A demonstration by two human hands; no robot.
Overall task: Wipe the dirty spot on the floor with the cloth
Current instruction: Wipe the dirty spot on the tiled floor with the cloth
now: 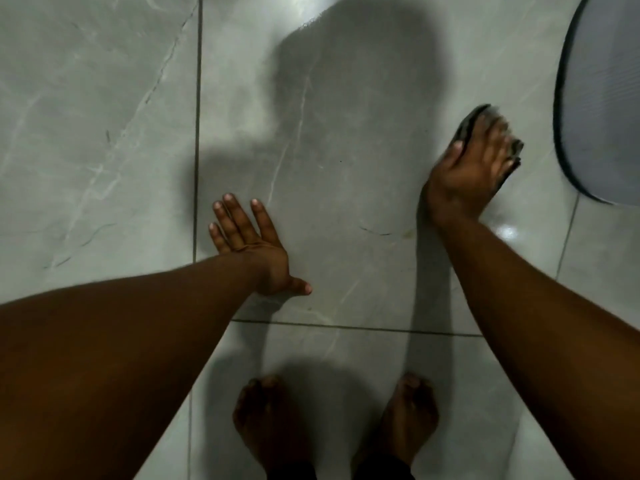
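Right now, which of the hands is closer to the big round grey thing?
Right. The right hand presses the cloth just left of the round grey thing; the left hand lies flat on the floor, much farther left.

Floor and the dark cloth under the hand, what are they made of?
The floor looks like polished grey tile, either stone or marble-look ceramic: it has pale veins, shiny glare and dark grout lines. The cloth under the right hand seems to be soft dark fabric lying flat beneath the fingers, but blur hides its weave.
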